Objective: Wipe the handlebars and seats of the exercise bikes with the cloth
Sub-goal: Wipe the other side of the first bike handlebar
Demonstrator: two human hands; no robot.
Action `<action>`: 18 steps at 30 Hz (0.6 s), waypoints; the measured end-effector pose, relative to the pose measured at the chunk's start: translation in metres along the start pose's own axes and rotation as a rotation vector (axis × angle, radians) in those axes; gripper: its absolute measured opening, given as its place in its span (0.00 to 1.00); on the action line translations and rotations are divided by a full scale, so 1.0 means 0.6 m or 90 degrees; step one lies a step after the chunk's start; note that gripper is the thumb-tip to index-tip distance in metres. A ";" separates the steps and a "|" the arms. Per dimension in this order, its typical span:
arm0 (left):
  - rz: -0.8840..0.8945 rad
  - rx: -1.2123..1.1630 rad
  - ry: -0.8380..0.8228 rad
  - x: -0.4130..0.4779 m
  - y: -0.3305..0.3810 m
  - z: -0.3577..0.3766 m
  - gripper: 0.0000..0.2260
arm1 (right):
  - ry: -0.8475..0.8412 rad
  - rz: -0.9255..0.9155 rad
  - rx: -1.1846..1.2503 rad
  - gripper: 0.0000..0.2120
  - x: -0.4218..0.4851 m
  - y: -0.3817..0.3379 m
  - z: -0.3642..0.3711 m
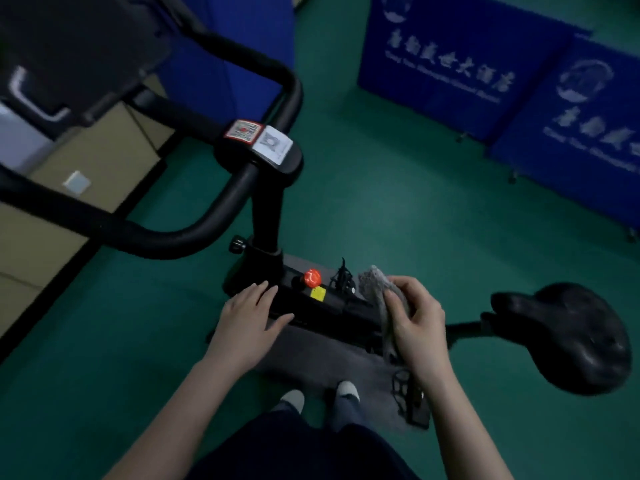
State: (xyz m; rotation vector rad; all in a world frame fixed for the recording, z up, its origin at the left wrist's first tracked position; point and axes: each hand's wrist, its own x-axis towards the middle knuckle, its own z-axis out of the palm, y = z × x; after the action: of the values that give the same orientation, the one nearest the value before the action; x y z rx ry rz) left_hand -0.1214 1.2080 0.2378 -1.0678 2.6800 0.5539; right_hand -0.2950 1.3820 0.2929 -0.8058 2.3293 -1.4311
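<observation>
A black exercise bike stands below me on a grey mat. Its looped black handlebar [194, 230] reaches up and to the left. The black seat [575, 337] is at the right. My right hand [417, 323] grips a crumpled grey cloth [375, 289] above the frame, between handlebar stem and seat, touching neither. My left hand [247, 320] hovers flat with fingers apart near the stem base, holding nothing. A red knob [312, 278] and yellow tag sit on the frame between my hands.
A black console [69, 53] sits above the handlebar at top left. Blue folding screens [460, 67] with white lettering stand on the green floor at upper right. A beige wall with black skirting runs along the left. A pedal [408, 396] is by my feet.
</observation>
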 end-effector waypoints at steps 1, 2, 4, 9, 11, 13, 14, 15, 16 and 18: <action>-0.030 -0.015 0.015 -0.005 0.003 0.000 0.31 | -0.027 -0.022 0.000 0.12 0.017 -0.004 -0.004; -0.058 -0.030 0.031 -0.012 0.006 -0.001 0.31 | -0.053 -0.044 0.002 0.11 0.032 -0.010 -0.008; -0.110 -0.057 0.066 -0.025 0.013 -0.001 0.32 | -0.102 -0.087 0.017 0.10 0.058 -0.024 -0.014; -0.237 -0.108 0.150 -0.063 0.026 -0.011 0.34 | -0.218 -0.177 0.073 0.12 0.105 -0.074 -0.008; -0.276 -0.122 0.187 -0.079 0.026 -0.021 0.33 | -0.254 -0.203 0.103 0.11 0.119 -0.101 0.003; -0.311 -0.133 0.236 -0.093 0.020 -0.039 0.31 | -0.289 -0.236 0.124 0.10 0.129 -0.130 0.020; -0.327 -0.139 0.261 -0.099 0.015 -0.048 0.30 | -0.305 -0.253 0.132 0.10 0.133 -0.145 0.031; -0.342 -0.144 0.283 -0.105 0.008 -0.058 0.30 | -0.318 -0.269 0.139 0.09 0.137 -0.161 0.043; -0.356 -0.145 0.300 -0.110 -0.001 -0.068 0.30 | -0.329 -0.281 0.149 0.09 0.140 -0.176 0.056; -0.380 -0.152 0.325 -0.116 -0.023 -0.088 0.31 | -0.351 -0.295 0.168 0.10 0.145 -0.205 0.083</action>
State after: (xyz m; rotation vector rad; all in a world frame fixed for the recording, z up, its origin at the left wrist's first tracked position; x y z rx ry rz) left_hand -0.0647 1.2201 0.3043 -2.2247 2.4892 0.5372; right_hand -0.3011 1.2510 0.3823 -1.4963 1.5674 -1.4037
